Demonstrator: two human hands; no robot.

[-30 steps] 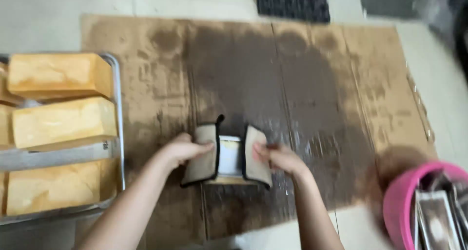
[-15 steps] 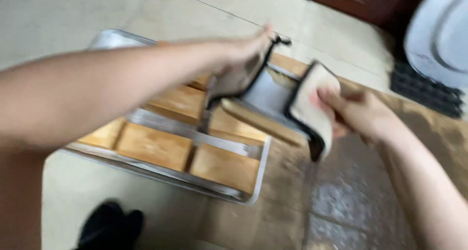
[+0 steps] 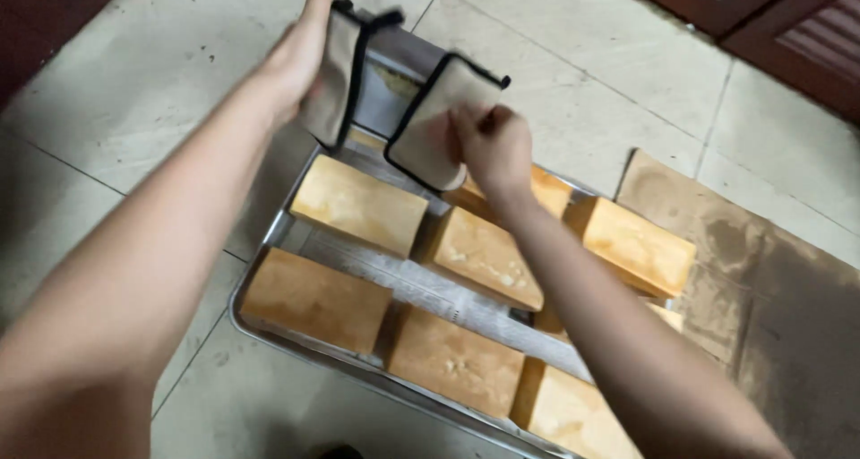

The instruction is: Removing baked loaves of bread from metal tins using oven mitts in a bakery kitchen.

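The floor [image 3: 582, 92] is laid with large pale, glossy tiles, divided by thin dark grout lines. A stained brown cardboard sheet [image 3: 770, 271] is spread over it at the right. Dark reddish wood panels [image 3: 770, 20], one slatted, are seen at the far right, and more dark wood [image 3: 45, 20] at the far left.

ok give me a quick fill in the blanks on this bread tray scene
1. Each hand presses a cloth pad against a metal ____ held between them.
2. The golden loaves sit on a metal ____.
3. The left hand and right hand hold their load ____ the loaves.
4. A sheet of stained ____ lies on the tiled floor.

Missing words: tin; tray; above; cardboard
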